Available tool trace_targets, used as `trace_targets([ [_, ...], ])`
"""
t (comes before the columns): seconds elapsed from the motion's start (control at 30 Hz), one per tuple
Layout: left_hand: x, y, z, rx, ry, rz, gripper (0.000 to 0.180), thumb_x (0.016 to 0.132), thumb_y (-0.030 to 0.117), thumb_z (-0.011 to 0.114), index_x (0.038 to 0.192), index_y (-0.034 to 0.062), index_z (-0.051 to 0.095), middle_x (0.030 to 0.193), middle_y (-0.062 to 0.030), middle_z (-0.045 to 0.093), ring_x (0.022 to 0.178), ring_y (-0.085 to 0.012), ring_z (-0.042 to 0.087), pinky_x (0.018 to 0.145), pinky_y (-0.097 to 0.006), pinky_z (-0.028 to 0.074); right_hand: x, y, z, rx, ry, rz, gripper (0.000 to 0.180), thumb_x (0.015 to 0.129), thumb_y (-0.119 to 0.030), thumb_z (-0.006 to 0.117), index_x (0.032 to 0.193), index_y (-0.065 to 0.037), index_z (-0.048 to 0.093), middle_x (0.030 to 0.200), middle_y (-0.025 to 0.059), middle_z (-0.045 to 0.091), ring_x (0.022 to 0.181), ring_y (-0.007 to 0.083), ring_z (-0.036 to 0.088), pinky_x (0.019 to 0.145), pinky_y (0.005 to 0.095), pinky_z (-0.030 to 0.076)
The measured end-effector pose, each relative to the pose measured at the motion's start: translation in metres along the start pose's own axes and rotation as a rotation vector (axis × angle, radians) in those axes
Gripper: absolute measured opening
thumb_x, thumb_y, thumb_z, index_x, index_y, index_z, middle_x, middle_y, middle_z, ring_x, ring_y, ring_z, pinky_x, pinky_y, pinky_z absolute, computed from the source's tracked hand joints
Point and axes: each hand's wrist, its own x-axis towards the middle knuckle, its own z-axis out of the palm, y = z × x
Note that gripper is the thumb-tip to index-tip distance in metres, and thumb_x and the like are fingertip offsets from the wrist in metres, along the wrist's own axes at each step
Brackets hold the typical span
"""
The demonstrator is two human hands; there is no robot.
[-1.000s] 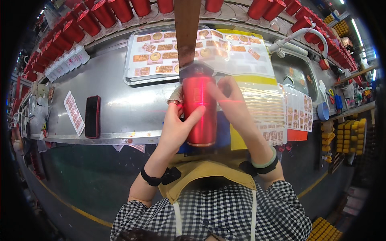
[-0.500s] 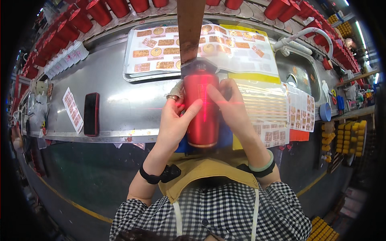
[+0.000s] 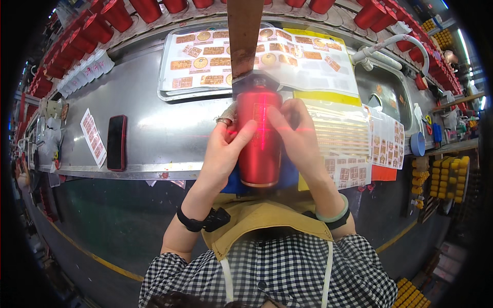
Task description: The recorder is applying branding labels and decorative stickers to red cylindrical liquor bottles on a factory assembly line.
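A shiny red metal bottle [image 3: 260, 159] lies in front of me, its dark neck pointing away and its base toward my body. Crossed red laser lines fall on it, over a small gold marking [image 3: 257, 114]. My left hand [image 3: 224, 149] is closed around the bottle's left side, its thumb on the front; a greyish wrap covers one of its fingers. On the upper right side, my right hand [image 3: 297, 132] grips the bottle with curled fingers, one digit pressed near the marking. Whatever the right fingertips may hold between them is hidden.
Sheets of gold stickers [image 3: 205, 51] lie on a tray beyond the bottle, under a brown upright post [image 3: 244, 36]. Striped gold sheets [image 3: 339, 131] lie right, before a sink [image 3: 385, 84]. At left are a phone [image 3: 117, 142] and a sticker strip [image 3: 93, 137]. Red cups [image 3: 116, 15] line the back.
My right hand's fingers have shifted slightly on the bottle's upper right side. The left hand keeps its hold, and the bottle stays in nearly the same place.
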Motion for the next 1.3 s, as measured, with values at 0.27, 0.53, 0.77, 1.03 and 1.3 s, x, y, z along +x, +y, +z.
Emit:
trace_targets([
  [0.27,-0.002,-0.005,0.000,0.038,0.017,0.046,0.061,0.096,0.017,0.074,0.146,-0.0015,0.045,0.132,-0.0138,0.063,0.115,-0.0152,0.064,0.098,-0.032,0.053,-0.003,0.001,-0.004,-0.081,-0.017,-0.038,0.030,0.092,-0.020,0.080,0.099,-0.007,0.054,0.083,-0.0062,0.042,0.073,0.0030,0.037,0.062,0.0199,0.034],
  [0.53,-0.006,-0.004,0.008,0.059,0.036,0.067,0.067,0.091,0.013,0.079,0.146,-0.0022,0.043,0.134,-0.0153,0.062,0.119,-0.0176,0.062,0.101,-0.034,0.052,-0.003,-0.001,-0.007,-0.055,-0.051,-0.005,0.032,0.091,-0.019,0.081,0.103,-0.007,0.055,0.086,-0.0063,0.042,0.074,0.0033,0.036,0.065,0.0192,0.034],
  [0.77,-0.009,-0.009,0.001,0.143,-0.017,0.103,0.079,0.089,0.015,0.081,0.151,-0.0014,0.036,0.143,-0.0160,0.054,0.130,-0.0213,0.055,0.109,-0.038,0.047,-0.003,0.000,-0.008,0.003,-0.059,0.000,0.032,0.090,-0.018,0.081,0.105,-0.007,0.055,0.087,-0.0061,0.042,0.075,0.0029,0.037,0.066,0.0189,0.035],
  [1.03,-0.010,-0.009,0.000,0.114,-0.028,0.100,0.078,0.090,0.013,0.080,0.152,-0.0013,0.035,0.143,-0.0158,0.054,0.130,-0.0214,0.055,0.110,-0.038,0.046,-0.003,-0.001,-0.008,-0.031,-0.055,-0.017,0.033,0.090,-0.018,0.082,0.104,-0.006,0.055,0.087,-0.0062,0.043,0.074,0.0024,0.037,0.065,0.0183,0.034],
  [1.3,-0.012,-0.007,-0.004,0.111,-0.041,0.039,0.072,0.095,0.015,0.075,0.153,-0.0011,0.035,0.142,-0.0157,0.055,0.131,-0.0204,0.055,0.110,-0.037,0.046,-0.003,-0.003,-0.008,0.034,-0.052,0.034,0.029,0.093,-0.017,0.080,0.105,-0.006,0.056,0.086,-0.0063,0.044,0.074,0.0019,0.039,0.065,0.0179,0.036],
])
